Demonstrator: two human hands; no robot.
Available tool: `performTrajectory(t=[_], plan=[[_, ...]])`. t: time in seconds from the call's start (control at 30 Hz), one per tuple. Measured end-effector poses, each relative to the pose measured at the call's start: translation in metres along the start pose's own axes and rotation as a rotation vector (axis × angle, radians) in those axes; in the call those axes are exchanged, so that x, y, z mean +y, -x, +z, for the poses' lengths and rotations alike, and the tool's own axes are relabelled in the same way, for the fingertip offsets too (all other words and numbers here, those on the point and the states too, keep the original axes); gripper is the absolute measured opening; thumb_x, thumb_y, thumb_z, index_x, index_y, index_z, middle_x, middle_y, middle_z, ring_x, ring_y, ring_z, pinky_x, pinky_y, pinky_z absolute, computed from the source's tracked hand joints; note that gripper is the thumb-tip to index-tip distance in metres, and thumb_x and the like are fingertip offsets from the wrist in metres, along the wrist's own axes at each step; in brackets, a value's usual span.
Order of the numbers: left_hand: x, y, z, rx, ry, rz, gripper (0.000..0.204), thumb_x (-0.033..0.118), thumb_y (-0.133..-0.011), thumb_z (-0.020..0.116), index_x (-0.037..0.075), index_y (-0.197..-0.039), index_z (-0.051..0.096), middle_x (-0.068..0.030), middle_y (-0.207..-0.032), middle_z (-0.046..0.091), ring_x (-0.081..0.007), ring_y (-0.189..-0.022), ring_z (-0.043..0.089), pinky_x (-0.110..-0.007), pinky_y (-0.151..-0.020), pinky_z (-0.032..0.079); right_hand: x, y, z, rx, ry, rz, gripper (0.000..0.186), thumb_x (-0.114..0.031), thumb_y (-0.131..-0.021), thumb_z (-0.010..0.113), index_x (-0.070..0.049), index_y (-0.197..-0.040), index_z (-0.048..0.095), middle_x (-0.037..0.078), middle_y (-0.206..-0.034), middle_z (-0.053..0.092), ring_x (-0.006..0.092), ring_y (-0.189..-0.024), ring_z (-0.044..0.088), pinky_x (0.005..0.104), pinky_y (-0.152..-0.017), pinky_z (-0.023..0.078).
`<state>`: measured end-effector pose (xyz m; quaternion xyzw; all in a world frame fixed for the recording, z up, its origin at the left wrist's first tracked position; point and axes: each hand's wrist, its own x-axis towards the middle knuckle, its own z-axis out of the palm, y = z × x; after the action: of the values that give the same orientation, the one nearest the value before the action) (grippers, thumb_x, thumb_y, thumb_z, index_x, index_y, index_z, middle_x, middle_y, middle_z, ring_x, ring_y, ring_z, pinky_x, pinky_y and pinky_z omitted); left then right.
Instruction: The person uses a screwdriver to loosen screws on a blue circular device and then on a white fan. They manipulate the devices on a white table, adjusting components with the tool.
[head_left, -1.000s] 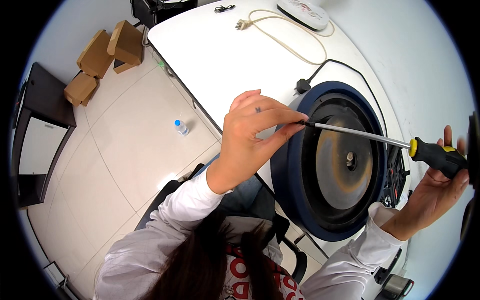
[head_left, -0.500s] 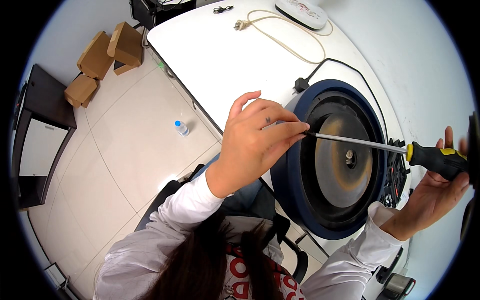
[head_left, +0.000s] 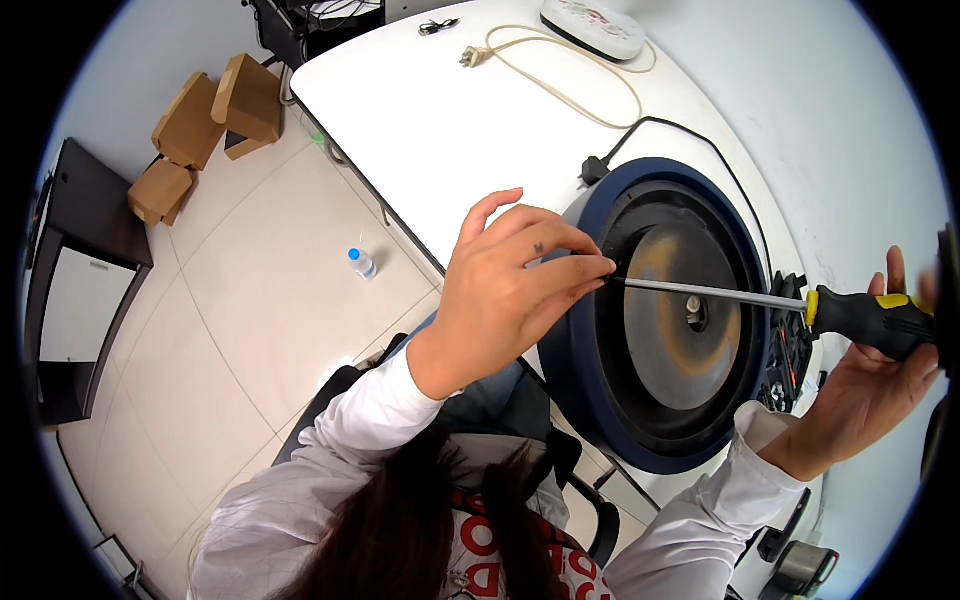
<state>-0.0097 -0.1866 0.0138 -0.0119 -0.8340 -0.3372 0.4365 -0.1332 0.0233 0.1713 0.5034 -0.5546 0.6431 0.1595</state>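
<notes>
My right hand (head_left: 845,410) holds a long screwdriver (head_left: 735,294) by its black and yellow handle, at the right edge of the view. The shaft runs leftward across the face of a round, dark blue appliance (head_left: 585,385). That appliance has a black inner ring and a grey, heat-stained metal disc (head_left: 672,345) with a small knob in its centre. My left hand (head_left: 505,285) pinches thumb and fingers together at the screwdriver's tip, over the appliance's left rim. Whatever sits between those fingertips is too small and hidden to make out.
On the white table (head_left: 400,120) lie a black plug (head_left: 594,170) with its cord, a beige cable (head_left: 560,95) and a white round appliance (head_left: 598,25). A black tool case (head_left: 790,345) sits beyond the blue appliance. Cardboard boxes (head_left: 190,120) and a bottle (head_left: 361,263) are on the floor.
The view has shifted slightly. My left fingertips now cover the dark piece at the screwdriver's tip, which showed before. Both hands otherwise keep their grips.
</notes>
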Motion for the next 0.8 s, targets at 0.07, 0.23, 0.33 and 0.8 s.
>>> performTrajectory(t=[0.07, 0.23, 0.33, 0.8], plan=[[0.000, 0.000, 0.000, -0.001, -0.004, 0.000, 0.018, 0.011, -0.067, 0.072, 0.016, -0.083, 0.071, 0.0017, -0.085, 0.064, -0.0163, -0.087, 0.058, -0.041, -0.093, 0.034, -0.007, 0.009, -0.005, 0.038, 0.205, 0.000, 0.034, -0.033, -0.092, 0.043, -0.008, -0.116, 0.045, 0.014, -0.116, 0.051, 0.0390, -0.103, 0.054, 0.0380, -0.083, 0.051], [0.001, -0.001, 0.000, -0.003, 0.003, 0.000, 0.018, 0.009, -0.066, 0.072, 0.015, -0.083, 0.071, 0.0007, -0.086, 0.064, -0.0176, -0.087, 0.058, -0.041, -0.092, 0.035, -0.009, 0.009, -0.002, -0.025, 0.181, -0.022, 0.033, -0.030, -0.092, 0.045, -0.009, -0.117, 0.045, 0.015, -0.116, 0.052, 0.0362, -0.101, 0.056, 0.0361, -0.082, 0.052], [0.000, -0.001, -0.002, 0.002, 0.065, -0.013, 0.019, 0.007, -0.064, 0.073, 0.012, -0.082, 0.070, -0.0009, -0.086, 0.064, -0.0191, -0.087, 0.058, -0.038, -0.089, 0.038, -0.001, -0.003, 0.002, -0.164, -0.128, -0.057, 0.025, -0.030, -0.088, 0.051, -0.014, -0.106, 0.045, 0.009, -0.103, 0.057, 0.0339, -0.087, 0.062, 0.0319, -0.065, 0.061], [-0.005, 0.004, -0.002, 0.000, 0.285, -0.057, 0.019, 0.002, -0.063, 0.070, 0.008, -0.081, 0.070, -0.0034, -0.090, 0.065, -0.0246, -0.098, 0.055, -0.037, -0.086, 0.042, -0.021, 0.004, 0.014, -0.127, 0.077, 0.001, 0.033, -0.037, -0.088, 0.050, -0.015, -0.110, 0.042, 0.017, -0.098, 0.057, 0.0319, -0.079, 0.065, 0.0337, -0.058, 0.062]])
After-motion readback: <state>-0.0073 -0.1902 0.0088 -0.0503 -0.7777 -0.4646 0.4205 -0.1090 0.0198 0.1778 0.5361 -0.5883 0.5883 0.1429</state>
